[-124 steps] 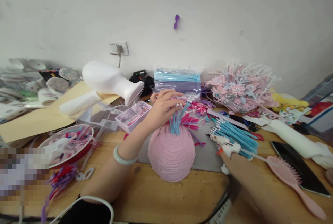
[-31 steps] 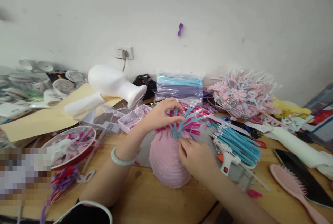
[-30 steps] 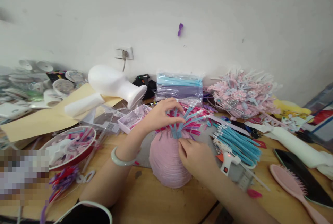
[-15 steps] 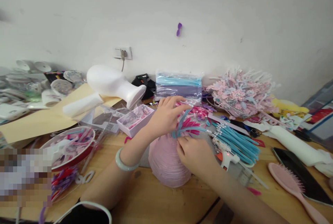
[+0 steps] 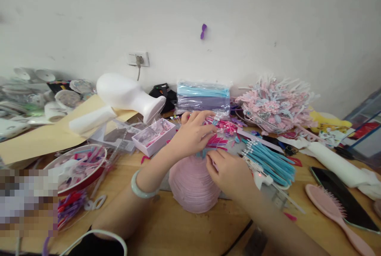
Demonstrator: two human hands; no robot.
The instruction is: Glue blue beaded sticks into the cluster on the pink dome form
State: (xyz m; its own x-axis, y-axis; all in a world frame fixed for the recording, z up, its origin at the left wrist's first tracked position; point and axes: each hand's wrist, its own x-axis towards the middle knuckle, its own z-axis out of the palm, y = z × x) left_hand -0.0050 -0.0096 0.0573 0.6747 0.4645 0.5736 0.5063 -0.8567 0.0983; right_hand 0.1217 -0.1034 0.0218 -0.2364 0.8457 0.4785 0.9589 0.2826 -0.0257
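A pink, ridged, dome-shaped piece (image 5: 195, 186) stands on the table in front of me, seemingly wound from fuzzy stems. At its far top edge a blue pipe cleaner (image 5: 204, 153) shows between my hands, most of it covered by fingers. My left hand (image 5: 195, 133) reaches over from the left, thumb and forefinger closed toward the blue pipe cleaner, other fingers loosely bent. From the right, my right hand (image 5: 229, 170) pinches at the same spot, its fingers curled against the dome's upper side. Pink pipe cleaner pieces (image 5: 216, 141) fan out just behind.
Blue bead-tipped stems (image 5: 270, 162) and a glue gun (image 5: 262, 178) lie to the right, near a pink hairbrush (image 5: 327, 204) and phone (image 5: 345, 196). Left are a lilac box (image 5: 154, 141), an oval tray (image 5: 99, 182) and a white foam head (image 5: 119, 91).
The blue pipe cleaner ends that stood up and stretched right are now mostly hidden by my fingers. My right hand has shifted slightly right and up; the left fingers are more spread.
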